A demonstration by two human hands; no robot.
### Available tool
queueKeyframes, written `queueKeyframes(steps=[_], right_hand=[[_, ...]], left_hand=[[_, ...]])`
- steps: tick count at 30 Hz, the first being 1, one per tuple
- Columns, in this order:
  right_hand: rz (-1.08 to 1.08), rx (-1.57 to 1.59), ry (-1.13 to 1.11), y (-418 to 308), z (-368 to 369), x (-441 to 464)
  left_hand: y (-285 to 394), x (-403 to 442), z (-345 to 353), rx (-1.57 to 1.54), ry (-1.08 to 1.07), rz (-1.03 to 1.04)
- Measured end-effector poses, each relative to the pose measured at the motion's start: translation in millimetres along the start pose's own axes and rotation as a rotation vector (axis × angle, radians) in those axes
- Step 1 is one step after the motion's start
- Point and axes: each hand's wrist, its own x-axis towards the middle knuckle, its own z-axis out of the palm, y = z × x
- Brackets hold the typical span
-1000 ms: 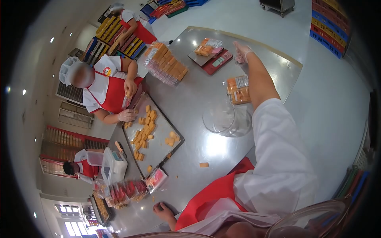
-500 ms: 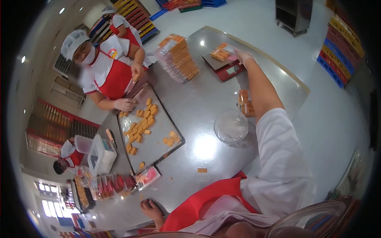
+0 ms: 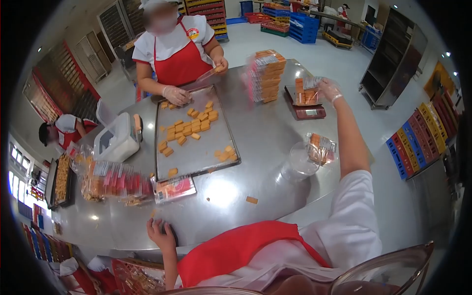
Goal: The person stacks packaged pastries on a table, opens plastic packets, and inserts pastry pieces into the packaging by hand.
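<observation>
My right hand [image 3: 329, 90], in a clear glove, is closed on the edge of a clear pack of orange biscuits [image 3: 306, 93], which is over the red scale [image 3: 309, 112]. Nearer to me lies another biscuit pack [image 3: 322, 148], beside a round clear container [image 3: 303, 159]. A tall stack of packs [image 3: 268, 76] stands left of the scale. My bare left hand [image 3: 160, 233] rests at the table's near edge with its fingers apart and holds nothing, close to a small dark object [image 3: 170, 235].
Across the steel table [image 3: 260, 172], a co-worker's gloved hand [image 3: 177, 95] touches the tray [image 3: 196, 169] of loose biscuits. At the left are a white tub [image 3: 117, 138], a row of packs [image 3: 115, 181] and a pink-labelled pack [image 3: 174, 189]. One biscuit [image 3: 251, 200] lies near me.
My right hand has moved from beyond the scale to the pack over it and closed on its edge. The whole view has turned, showing more of the room.
</observation>
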Motion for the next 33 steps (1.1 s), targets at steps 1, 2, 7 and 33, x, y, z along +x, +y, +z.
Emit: queueKeyframes(steps=[1,2,7,33], right_hand=[[-0.032,0.066,-0.054,-17,-3,-14],[-0.060,0.133,-0.112,-38,-3,-31],[-0.286,0.156,-0.497,-147,34,-133],[-1.138,-0.197,-0.863,-180,200,-300]], left_hand=[[-5,0,5,-0.086,0.017,0.007],[-2,5,3,-0.167,0.034,0.013],[66,45,1,-0.589,-0.129,0.127],[93,39,3,-0.762,-0.502,0.306]])
